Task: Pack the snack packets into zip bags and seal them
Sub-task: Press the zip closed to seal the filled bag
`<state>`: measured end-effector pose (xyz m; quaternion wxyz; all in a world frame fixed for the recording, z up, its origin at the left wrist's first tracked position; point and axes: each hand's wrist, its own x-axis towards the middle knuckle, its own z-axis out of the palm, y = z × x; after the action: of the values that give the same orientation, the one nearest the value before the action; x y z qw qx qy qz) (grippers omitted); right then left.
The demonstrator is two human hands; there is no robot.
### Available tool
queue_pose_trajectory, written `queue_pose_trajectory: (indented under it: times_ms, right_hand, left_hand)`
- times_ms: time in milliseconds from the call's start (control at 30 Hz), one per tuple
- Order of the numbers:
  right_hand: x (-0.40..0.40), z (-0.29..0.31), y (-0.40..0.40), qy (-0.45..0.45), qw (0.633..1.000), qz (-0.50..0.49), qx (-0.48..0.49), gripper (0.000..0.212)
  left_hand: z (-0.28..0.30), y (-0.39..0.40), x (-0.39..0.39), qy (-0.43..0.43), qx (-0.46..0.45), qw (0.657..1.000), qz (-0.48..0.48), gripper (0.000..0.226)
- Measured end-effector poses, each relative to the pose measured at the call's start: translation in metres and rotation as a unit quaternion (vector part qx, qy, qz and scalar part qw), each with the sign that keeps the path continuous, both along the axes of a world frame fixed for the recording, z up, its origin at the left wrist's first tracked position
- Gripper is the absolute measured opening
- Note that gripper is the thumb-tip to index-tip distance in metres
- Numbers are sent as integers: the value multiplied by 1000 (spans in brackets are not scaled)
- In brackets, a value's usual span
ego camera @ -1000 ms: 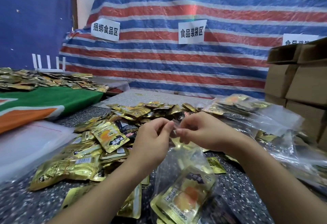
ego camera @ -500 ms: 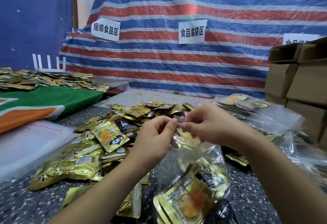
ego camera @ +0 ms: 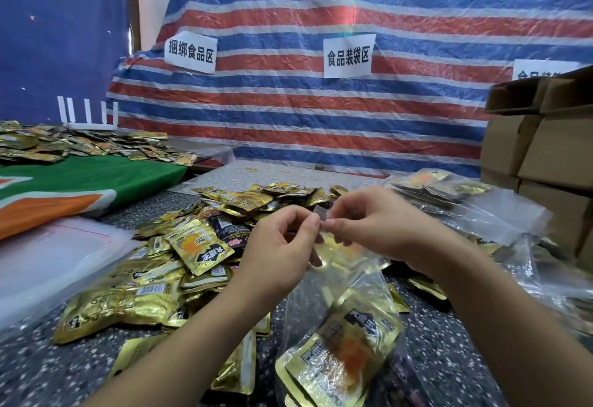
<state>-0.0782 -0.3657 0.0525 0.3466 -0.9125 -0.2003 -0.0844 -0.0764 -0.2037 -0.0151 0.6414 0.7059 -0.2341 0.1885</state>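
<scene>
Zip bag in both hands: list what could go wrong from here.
1. The zip bag hangs full of gold packets while the left hand and right hand pinch only its top edge; that narrow grip could slip.
2. Whether the seal is fully closed cannot be seen; a gap might spill packets onto the loose pile.

Tarp (ego camera: pixel 401 124): red, blue and white stripes. Snack packets (ego camera: pixel 199 246): gold with orange and black print. Cloth (ego camera: pixel 80 182): green and orange. Table (ego camera: pixel 442 336): dark, speckled white. Boxes (ego camera: pixel 552 149): brown.
</scene>
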Motion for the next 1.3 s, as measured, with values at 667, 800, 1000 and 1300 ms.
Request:
queue_pose_trajectory:
  times_ms: [667, 800, 1000, 1300]
  right_hand:
    - [-12, 3, 10, 20, 996, -21, -83, 24]
    - [-12, 4, 10, 4, 998, -7, -54, 22]
    - [-10, 4, 13, -62, 997, -12, -44, 23]
    - [-15, 8, 14, -95, 994, 8, -50, 24]
  left_hand:
    - [-6, -1, 3, -72, 78, 993, 52, 26]
    - [-2, 0, 2, -54, 51, 997, 22, 27]
    - [4, -1, -2, -43, -14, 999, 3, 27]
    - [6, 0, -5, -61, -8, 998, -16, 30]
